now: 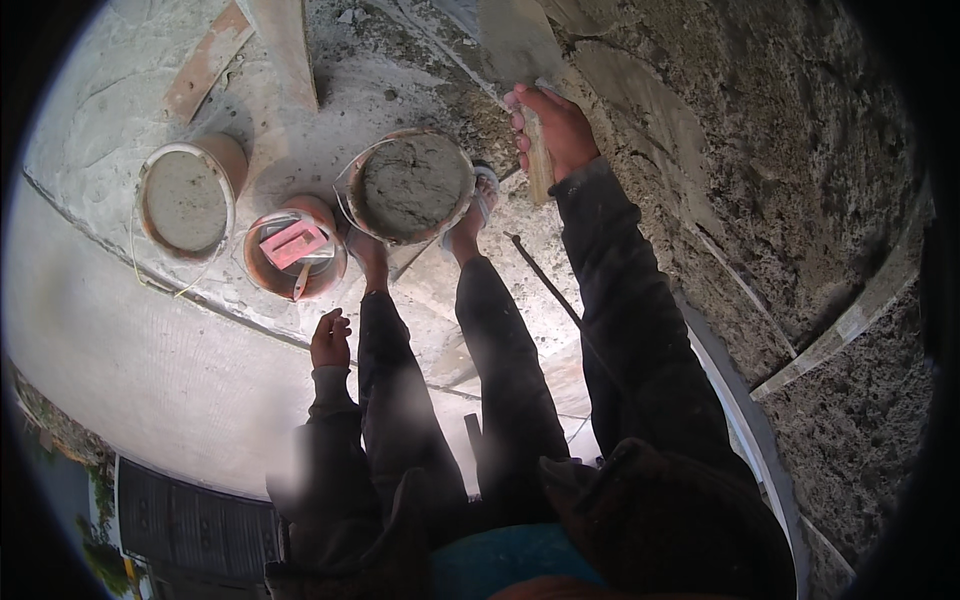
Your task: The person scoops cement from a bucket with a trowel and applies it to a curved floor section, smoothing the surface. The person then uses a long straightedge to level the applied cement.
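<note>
Nearest the camera, both forearms came up from the lower edge in dark, dusty sleeves, with the person's two legs between them, running down to sandalled feet on the concrete floor (300, 130). The left arm hung bent and loose beside the left leg; the left hand (330, 340) held nothing, its fingers curled softly inward and close together, touching no tool. Beyond those fingertips, well apart, stood a small orange bucket (295, 255) with a pink float lying in it, and further left a second bucket (187, 197) filled with grey mortar. The right arm stretched out nearly straight and higher, reaching toward the rough plastered wall (800, 180). The right hand (553, 130) was wrapped around the wooden handle (537, 160) of a trowel (515, 45), fingers pressed together and curled over the grip, knuckles toward the wall. The handle ran through the fist, and the grey steel blade extended past the fingertips, lying flat against the wall's wet surface. To the left of that fist, just beside the feet, stood a wide bucket of mortar (410, 185). Beyond it, wooden planks (285, 45) lay on the floor.
</note>
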The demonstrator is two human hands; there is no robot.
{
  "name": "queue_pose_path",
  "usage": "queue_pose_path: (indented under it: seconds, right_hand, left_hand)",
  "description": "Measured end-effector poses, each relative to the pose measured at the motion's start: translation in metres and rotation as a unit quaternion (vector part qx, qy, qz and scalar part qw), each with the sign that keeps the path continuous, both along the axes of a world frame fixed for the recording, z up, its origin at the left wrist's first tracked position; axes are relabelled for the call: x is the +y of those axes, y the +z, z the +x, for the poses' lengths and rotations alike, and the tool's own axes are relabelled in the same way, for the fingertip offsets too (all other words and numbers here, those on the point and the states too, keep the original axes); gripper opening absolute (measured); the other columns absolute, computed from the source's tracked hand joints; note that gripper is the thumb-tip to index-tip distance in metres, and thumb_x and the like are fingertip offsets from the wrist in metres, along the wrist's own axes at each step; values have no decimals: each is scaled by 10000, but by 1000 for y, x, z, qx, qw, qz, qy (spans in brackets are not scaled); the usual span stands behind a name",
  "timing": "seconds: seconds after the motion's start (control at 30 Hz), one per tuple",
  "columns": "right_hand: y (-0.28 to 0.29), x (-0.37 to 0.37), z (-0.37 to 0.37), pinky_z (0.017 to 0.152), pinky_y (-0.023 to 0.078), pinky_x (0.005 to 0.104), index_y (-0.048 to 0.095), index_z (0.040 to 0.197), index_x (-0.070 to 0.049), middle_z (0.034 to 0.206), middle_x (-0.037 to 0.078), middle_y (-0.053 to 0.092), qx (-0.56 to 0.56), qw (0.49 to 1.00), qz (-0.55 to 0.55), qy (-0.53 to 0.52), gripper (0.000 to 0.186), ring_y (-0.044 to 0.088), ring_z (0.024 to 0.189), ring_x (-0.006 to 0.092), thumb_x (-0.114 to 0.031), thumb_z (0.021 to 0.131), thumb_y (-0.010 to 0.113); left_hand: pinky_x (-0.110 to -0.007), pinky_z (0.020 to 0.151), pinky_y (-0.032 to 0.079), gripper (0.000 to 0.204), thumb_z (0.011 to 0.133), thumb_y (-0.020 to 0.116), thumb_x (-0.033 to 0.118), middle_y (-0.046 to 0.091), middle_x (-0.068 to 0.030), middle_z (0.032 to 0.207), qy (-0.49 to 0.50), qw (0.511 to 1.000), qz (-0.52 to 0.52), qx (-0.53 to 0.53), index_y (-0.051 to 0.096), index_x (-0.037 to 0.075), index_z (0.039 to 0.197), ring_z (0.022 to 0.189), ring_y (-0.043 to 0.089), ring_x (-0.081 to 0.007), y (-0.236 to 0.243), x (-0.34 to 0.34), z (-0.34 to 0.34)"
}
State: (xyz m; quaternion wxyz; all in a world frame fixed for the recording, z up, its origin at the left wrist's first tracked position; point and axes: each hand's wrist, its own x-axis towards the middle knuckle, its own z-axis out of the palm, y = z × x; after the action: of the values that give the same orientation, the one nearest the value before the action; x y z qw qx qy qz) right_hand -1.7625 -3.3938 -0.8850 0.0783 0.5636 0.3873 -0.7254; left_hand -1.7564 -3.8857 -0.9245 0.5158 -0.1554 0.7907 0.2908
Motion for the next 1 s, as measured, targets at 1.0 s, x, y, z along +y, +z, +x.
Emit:
queue_pose_path:
  seconds: [1.0]
  right_hand:
    - [-39, -5, 34, 813, 511, 448, 598, 1152, -153, 1065, 103, 660, -179, 752, 545, 324, 379, 638, 992, 319, -375, 847, 635]
  left_hand:
    - [-281, 722, 514, 287, 975, 502, 177, 676, -88, 894, 16, 1000, -11, -22, 603, -8, 1170, 763, 639, -139, -6, -5, 7]
